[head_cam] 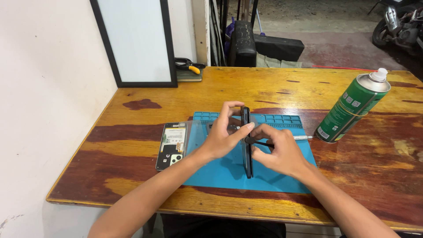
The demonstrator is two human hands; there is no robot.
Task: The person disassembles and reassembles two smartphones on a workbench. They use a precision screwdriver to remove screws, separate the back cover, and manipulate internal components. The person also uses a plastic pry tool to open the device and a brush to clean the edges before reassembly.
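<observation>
A dark phone [247,150] stands on its long edge on the blue work mat [220,174]. My left hand [222,132] grips its upper part, fingers wrapped over the top edge. My right hand [276,152] presses against the phone's right face and pinches a thin black tool [261,142] whose tip meets the phone's side. To the left of the mat lies an opened phone body [172,145], its insides facing up, with a clear panel next to it.
A green spray can [352,108] stands at the mat's right corner. A framed whiteboard [134,42] leans on the wall at the back left, with yellow-handled pliers [190,67] beside it. The wooden table [343,176] ends near me. Black cases and a motorbike sit beyond.
</observation>
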